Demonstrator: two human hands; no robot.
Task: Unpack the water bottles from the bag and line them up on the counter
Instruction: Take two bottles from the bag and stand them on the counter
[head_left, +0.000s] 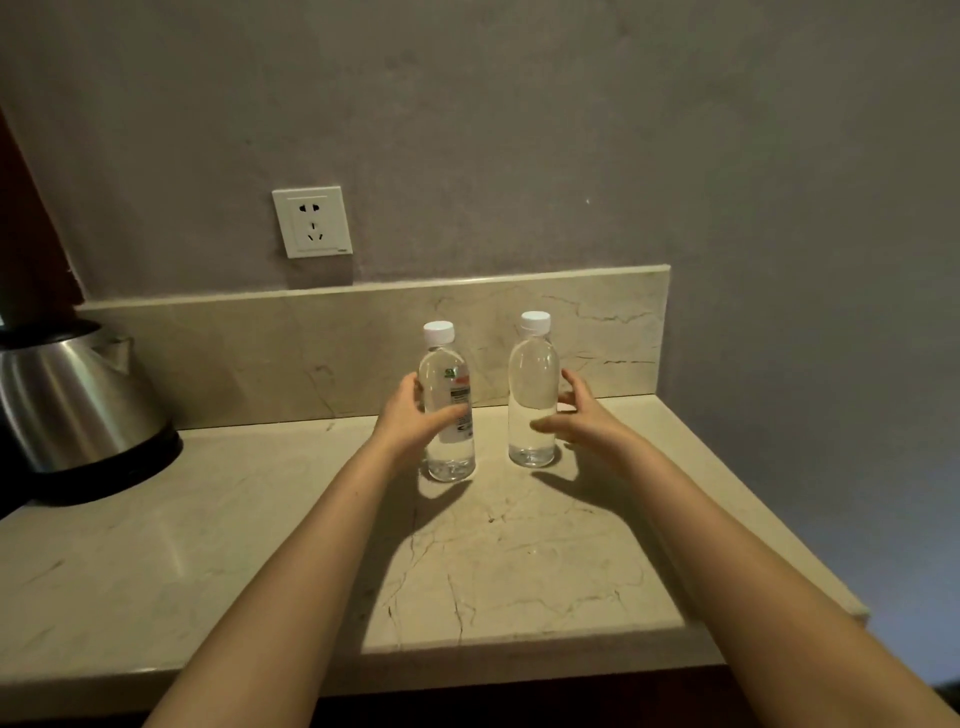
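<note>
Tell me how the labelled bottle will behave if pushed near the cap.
The labelled bottle looks full, so probably heavy for its size. Tall and narrow-based, it would likely tip, then roll on the smooth counter.

Your left hand (410, 415) grips the labelled bottle (448, 371), thumb across its front, fingers (413, 384) curled behind it. Your right hand (589, 423) is spread loosely around the plain bottle (532, 374), which stands just left of those fingers (571, 387); whether they touch it is unclear. Both white-capped bottles stand upright on the marble counter (260, 519), slightly apart. A steel kettle (72, 405) sits well left of your left fingers.
</note>
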